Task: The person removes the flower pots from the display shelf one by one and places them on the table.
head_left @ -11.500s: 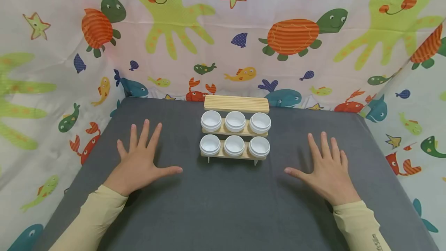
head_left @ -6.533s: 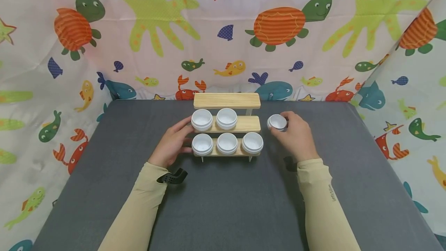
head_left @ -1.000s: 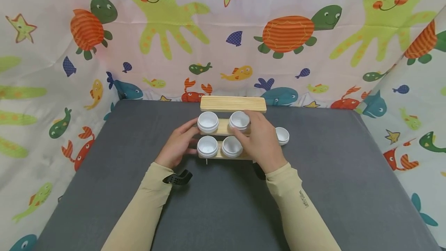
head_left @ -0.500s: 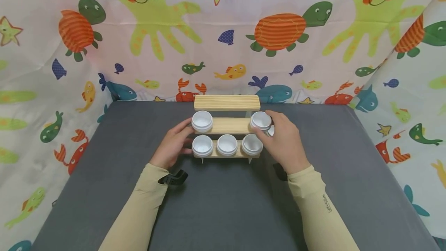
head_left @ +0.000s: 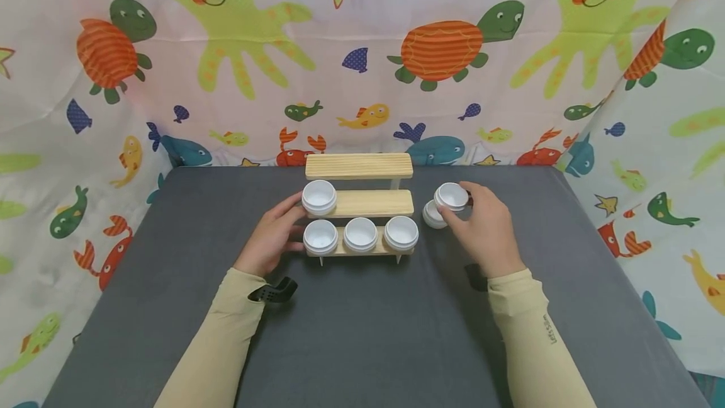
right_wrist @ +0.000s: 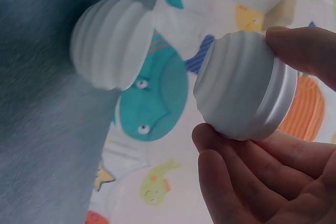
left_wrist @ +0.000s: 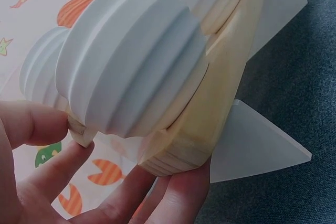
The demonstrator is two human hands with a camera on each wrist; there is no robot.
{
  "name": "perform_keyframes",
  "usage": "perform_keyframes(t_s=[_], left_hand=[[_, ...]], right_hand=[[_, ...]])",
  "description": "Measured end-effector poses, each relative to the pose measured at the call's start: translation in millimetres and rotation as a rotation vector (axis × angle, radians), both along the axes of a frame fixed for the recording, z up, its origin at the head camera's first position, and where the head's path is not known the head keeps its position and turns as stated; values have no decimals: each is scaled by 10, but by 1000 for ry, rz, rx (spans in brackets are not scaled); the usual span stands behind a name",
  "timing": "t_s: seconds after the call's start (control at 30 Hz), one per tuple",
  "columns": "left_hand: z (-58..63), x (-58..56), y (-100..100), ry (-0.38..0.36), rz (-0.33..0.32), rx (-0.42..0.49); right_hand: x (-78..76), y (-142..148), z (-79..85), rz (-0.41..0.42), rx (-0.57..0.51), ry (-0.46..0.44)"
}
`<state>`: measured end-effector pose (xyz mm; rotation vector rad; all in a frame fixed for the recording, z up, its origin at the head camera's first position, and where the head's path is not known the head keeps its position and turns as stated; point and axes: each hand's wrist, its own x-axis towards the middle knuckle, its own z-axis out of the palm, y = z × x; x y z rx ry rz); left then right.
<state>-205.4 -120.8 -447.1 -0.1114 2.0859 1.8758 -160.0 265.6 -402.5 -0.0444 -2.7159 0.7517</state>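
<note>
A three-tier wooden stand [head_left: 370, 204] is at the back of the table, and my left hand [head_left: 267, 236] grips its left end. In the left wrist view, fingers and thumb [left_wrist: 26, 124] pinch the ends of its boards. One white ribbed cup [head_left: 319, 196] sits at the left of the middle board. Three more, including a white cup [head_left: 360, 233], line the bottom board. Right of the stand, my right hand [head_left: 484, 228] holds a white ribbed cup [right_wrist: 244, 85] between thumb and fingers, raised off the table. Another white cup [head_left: 433, 215] stands on the table just beside it.
The top board [head_left: 359, 166] of the stand is bare. A grey cloth [head_left: 357, 332] covers the table. Behind and at both sides hangs a white curtain [head_left: 249, 124] printed with sea animals.
Both hands were spread apart at first. My left hand took the stand's end, and my right put one cup on the table. It then lifted the middle board's centre cup and moved it right.
</note>
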Motion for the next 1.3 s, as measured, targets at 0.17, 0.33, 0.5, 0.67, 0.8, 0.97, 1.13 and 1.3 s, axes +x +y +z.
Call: perform_keyframes(t_s=[0.17,0.33,0.5,0.67,0.8,0.97,1.13,1.3], left_hand=[[-18,8,-16,-1,5,-7],[-29,-1,-19,0,6,6],[-29,-12,-26,-7,9,8],[-9,-8,-28,-3,3,3],[3,-1,-23,0,-2,1],[5,6,-9,4,-4,-2],[-5,6,0,1,-1,-2],[4,6,4,3,-6,4]], right_hand=[[-8,137,-77,-47,-18,-65],[-34,286,-147,-75,-38,-85],[-58,375,-167,-95,-67,-137],[-74,414,-198,-108,-73,-169],[-88,436,-259,-104,-63,-173],[-106,473,-346,-115,-51,-195],[-120,497,-396,-116,-51,-226],[-126,515,-421,-107,-47,-233]])
